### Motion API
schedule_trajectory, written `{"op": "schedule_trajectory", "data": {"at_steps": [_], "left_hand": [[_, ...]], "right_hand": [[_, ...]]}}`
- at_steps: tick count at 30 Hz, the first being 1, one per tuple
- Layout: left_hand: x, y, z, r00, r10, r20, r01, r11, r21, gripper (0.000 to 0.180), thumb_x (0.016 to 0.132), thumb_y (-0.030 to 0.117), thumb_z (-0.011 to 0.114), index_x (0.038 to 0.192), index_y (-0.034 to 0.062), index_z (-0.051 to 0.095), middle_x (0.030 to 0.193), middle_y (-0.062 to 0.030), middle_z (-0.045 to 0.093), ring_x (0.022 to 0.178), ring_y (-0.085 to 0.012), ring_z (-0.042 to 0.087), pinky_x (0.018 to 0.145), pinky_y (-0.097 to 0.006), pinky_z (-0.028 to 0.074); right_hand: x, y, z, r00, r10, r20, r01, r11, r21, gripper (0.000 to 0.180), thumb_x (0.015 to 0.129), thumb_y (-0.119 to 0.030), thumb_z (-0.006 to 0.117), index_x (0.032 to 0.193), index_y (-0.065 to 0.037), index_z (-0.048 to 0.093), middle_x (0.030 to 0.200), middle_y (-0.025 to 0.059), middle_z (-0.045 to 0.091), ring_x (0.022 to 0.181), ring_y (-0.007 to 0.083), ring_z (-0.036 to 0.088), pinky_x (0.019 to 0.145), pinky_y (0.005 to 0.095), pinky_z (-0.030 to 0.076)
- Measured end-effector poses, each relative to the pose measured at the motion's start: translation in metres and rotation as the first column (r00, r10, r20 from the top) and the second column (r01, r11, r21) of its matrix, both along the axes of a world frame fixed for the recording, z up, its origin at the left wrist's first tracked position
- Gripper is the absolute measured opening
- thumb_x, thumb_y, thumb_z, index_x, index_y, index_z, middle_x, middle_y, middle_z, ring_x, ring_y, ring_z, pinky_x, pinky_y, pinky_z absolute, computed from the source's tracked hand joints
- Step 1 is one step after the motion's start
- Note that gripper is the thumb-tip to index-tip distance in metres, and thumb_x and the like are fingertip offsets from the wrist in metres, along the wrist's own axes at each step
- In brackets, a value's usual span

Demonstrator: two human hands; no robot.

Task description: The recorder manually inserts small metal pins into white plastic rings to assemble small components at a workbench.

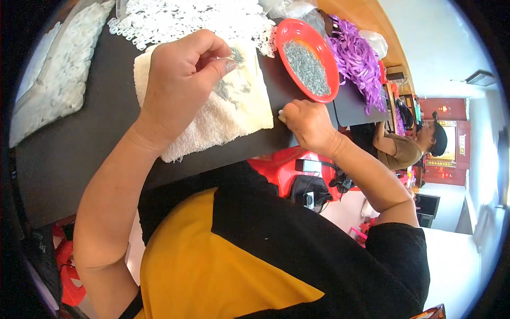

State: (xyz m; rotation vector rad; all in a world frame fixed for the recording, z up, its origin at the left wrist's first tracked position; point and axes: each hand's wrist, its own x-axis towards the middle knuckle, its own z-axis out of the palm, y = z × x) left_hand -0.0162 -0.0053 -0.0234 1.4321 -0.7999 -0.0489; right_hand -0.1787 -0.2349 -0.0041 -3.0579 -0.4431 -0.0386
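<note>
Purple ribbons (357, 53) lie heaped behind the red tray, white plastic rings (180, 18) piled alongside.

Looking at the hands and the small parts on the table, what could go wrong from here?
1. The red tray of small metal pieces sits near the table edge, beside the right hand; a bump might tip it.
2. Loose metal pieces lie on the white towel under the left hand; shifting the towel could scatter them.

A white towel (234, 114) is spread flat on the dark table, with small grey metal pins (226, 90) scattered upon it.
</note>
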Motion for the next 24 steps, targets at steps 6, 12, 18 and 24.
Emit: {"op": "schedule_trajectory", "data": {"at_steps": [6,12,18,24], "left_hand": [[-0.002,-0.001,0.002,1.000,-0.026,-0.004,0.026,1.000,-0.004,0.008,0.080,0.002,0.068,0.084,-0.0003,0.062,0.068,-0.0042,0.061,0.061,-0.0096,0.054,0.057,-0.024,0.044],[-0.004,0.003,-0.002,0.991,-0.131,-0.018,0.131,0.991,0.000,0.008,0.078,-0.001,0.067,0.084,0.0001,0.062,0.071,-0.0043,0.060,0.061,-0.0095,0.052,0.057,-0.025,0.044],[-0.016,0.000,0.004,0.927,-0.374,-0.027,0.375,0.925,0.066,0.027,0.073,-0.008,0.067,0.097,0.0036,0.063,0.072,-0.0034,0.051,0.063,-0.0109,0.051,0.057,-0.026,0.043],[-0.006,-0.005,-0.009,0.934,-0.356,0.026,0.353,0.932,0.083,0.027,0.073,-0.011,0.066,0.096,0.0025,0.062,0.073,-0.0041,0.052,0.062,-0.0134,0.052,0.058,-0.027,0.044]], "right_hand": [[0.008,-0.006,0.008,0.992,-0.022,-0.126,0.023,1.000,0.007,0.020,0.086,-0.019,0.060,0.076,-0.004,0.051,0.066,0.0149,0.055,0.062,0.0350,0.056,0.054,0.0428,0.043],[0.027,0.017,0.032,0.827,-0.194,-0.527,0.524,0.606,0.599,0.021,0.095,-0.021,0.057,0.085,-0.004,0.059,0.065,-0.0016,0.049,0.063,0.0069,0.044,0.057,0.0246,0.037],[0.044,0.042,0.030,0.884,-0.034,-0.467,0.426,0.473,0.772,0.021,0.092,-0.021,0.060,0.082,-0.003,0.058,0.064,-0.0013,0.048,0.061,0.0078,0.048,0.056,0.0246,0.039],[0.056,0.035,0.025,0.858,0.045,-0.512,0.468,0.346,0.813,0.018,0.091,-0.019,0.061,0.084,-0.002,0.062,0.062,-0.0005,0.049,0.059,0.0083,0.048,0.055,0.0242,0.039]]}}
